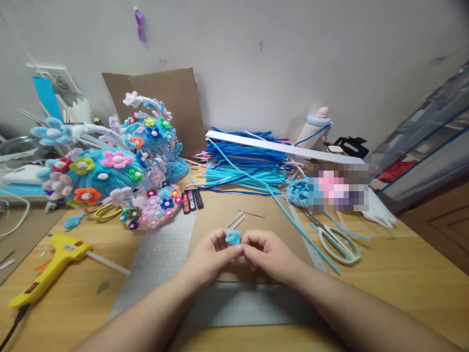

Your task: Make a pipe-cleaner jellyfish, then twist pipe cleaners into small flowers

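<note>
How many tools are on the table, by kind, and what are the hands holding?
Glue gun: 1
Scissors: 2, pale green and yellow-handled
Ruler: 1
Total: 4
Left hand and right hand together pinch one small blue pipe-cleaner piece.

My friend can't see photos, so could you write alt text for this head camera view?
Two bare hands, left hand and right hand, pinch a small light-blue fuzzy pipe-cleaner flower together over a wooden table. To the left lie a yellow glue gun and a blue headdress covered in colourful flowers; behind, a pile of blue pipe cleaners; to the right, pale green scissors.
</note>
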